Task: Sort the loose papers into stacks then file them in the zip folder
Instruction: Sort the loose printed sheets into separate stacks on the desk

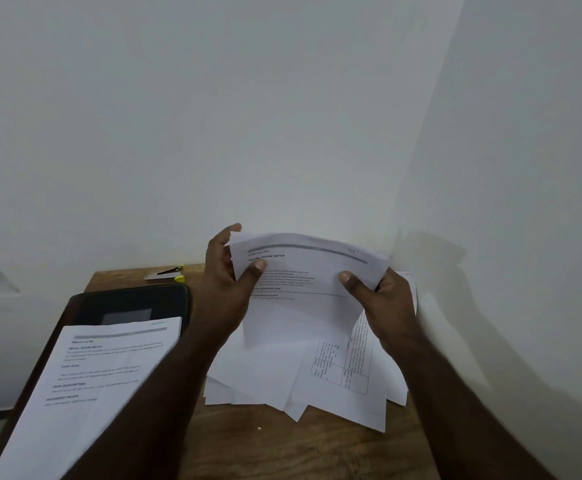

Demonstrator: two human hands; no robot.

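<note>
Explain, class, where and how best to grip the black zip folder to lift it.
Probably the zip folder by its far right corner, coming from the right: that part is bare, while a printed sheet covers its near half and would slide off unless removed first.

Matt white printed paper sheet (pixel 303 271), bowed, at frame centre; further matt paper sheets (pixel 282 379) below it. Brown wood-grain table (pixel 275 448), lower centre. Smooth black folder (pixel 126 303), left. Staple remover (pixel 166 273), grey metal with yellow plastic.
</note>
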